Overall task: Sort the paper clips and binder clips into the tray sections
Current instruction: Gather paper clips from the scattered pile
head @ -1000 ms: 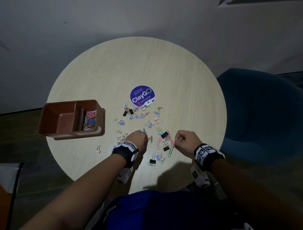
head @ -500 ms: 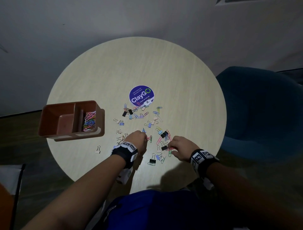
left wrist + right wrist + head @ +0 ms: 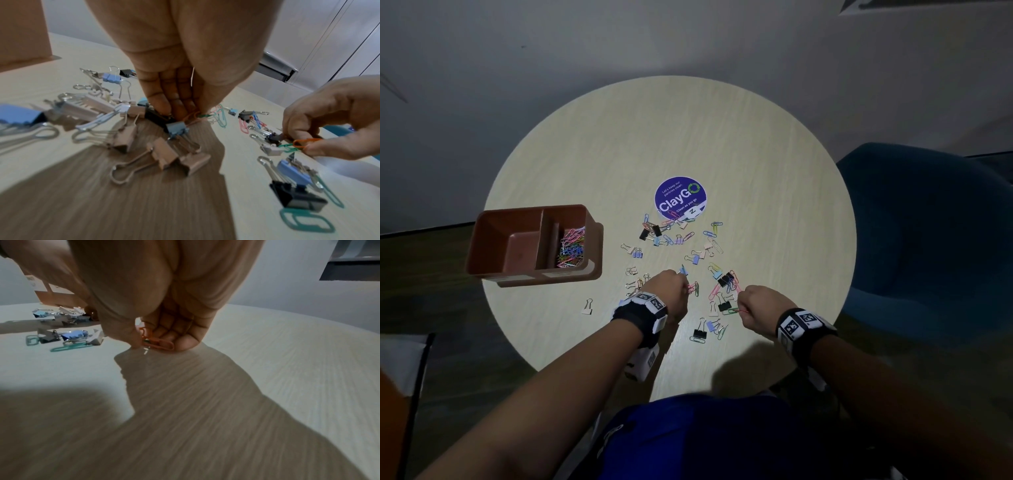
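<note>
A brown two-section tray (image 3: 493, 226) stands at the table's left edge, with coloured paper clips (image 3: 571, 245) in its right section and nothing showing in the left one. Loose paper clips and binder clips (image 3: 688, 253) lie scattered mid-table. My left hand (image 3: 681, 284) is curled over the pile, and its fingertips (image 3: 164, 108) pinch an orange and a green paper clip (image 3: 197, 116). To the right, my right hand (image 3: 741, 306) pinches an orange paper clip (image 3: 157, 340) with a green one (image 3: 287, 146) caught on it, just above the table.
A purple round sticker (image 3: 680, 198) marks the table's centre. One pale binder clip (image 3: 587, 306) lies alone near the front left. A blue chair (image 3: 928, 233) stands on the right. Black binder clips (image 3: 700, 332) lie between my wrists, near the front edge.
My right hand dipped into the pile and has drawn back a little with the orange and green paper clips pinched. My left hand has stayed over the pile.
</note>
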